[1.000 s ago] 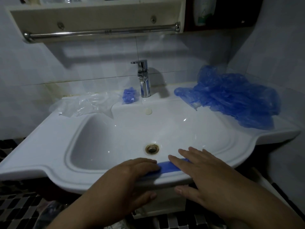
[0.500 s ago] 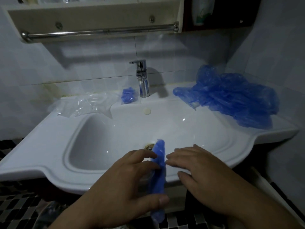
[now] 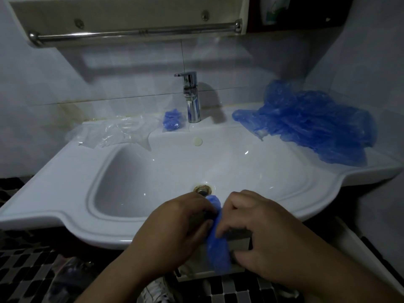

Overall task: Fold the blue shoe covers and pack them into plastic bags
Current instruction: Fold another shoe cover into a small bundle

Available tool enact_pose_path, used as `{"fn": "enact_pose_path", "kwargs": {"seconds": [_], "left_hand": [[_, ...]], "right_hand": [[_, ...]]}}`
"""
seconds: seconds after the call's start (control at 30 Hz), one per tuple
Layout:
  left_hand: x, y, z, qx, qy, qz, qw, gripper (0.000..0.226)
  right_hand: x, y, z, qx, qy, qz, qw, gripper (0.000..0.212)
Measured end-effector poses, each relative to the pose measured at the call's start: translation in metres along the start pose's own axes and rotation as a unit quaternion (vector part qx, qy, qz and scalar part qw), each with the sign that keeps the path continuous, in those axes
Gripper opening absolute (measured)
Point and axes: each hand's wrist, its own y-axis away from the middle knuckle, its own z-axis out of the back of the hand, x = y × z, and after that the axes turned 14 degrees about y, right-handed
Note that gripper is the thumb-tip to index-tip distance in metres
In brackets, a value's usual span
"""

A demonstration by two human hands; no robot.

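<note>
Over the front edge of the sink (image 3: 65, 169), one blue shoe cover (image 3: 217, 243) hangs as a narrow, gathered strip between the two hands, its top just in front of the drain (image 3: 202, 189). The step in hand looks like the folding of this strip. To do it well, I would bring one end onto the other with the edges level, squeeze the air out of the thin film, and keep a firm pinch, since such plastic is likely to slip and spring open. A small, flat packet should go into a bag more easily.

The left hand (image 3: 181, 226) has its fingers curled in and grips the upper part of the strip. The right hand (image 3: 258, 228) is likewise curled and pinches the strip lower down. Neither is released.

A pile of shoe covers (image 3: 310, 125) lies at the back right corner, clear plastic bags (image 3: 113, 132) at the back left, and a small packed bundle (image 3: 172, 122) just beside the tap (image 3: 192, 99).
</note>
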Motion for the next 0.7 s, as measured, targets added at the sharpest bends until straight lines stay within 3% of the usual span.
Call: {"fn": "enact_pose_path", "kwargs": {"seconds": [0.07,0.2,0.4,0.5,0.7], "left_hand": [[0.001,0.001,0.000,0.000,-0.002,0.007,1.000,0.027],[0.003,0.002,0.002,0.011,0.008,0.005,1.000,0.025],[0.005,0.004,0.011,0.052,0.106,0.009,0.993,0.049],[0.005,0.003,0.011,0.051,0.108,0.010,0.993,0.038],[0.001,0.001,0.001,-0.014,0.056,0.024,0.998,0.033]], "right_hand": [[0.004,0.000,-0.002,-0.006,-0.009,0.009,1.000,0.018],[0.004,0.001,-0.001,-0.002,-0.029,0.007,1.000,0.023],[-0.001,-0.002,-0.008,-0.022,-0.022,-0.046,0.998,0.034],[0.001,-0.002,-0.008,-0.029,-0.025,-0.067,0.997,0.023],[0.001,-0.002,-0.012,-0.039,-0.010,-0.094,0.995,0.023]]}}
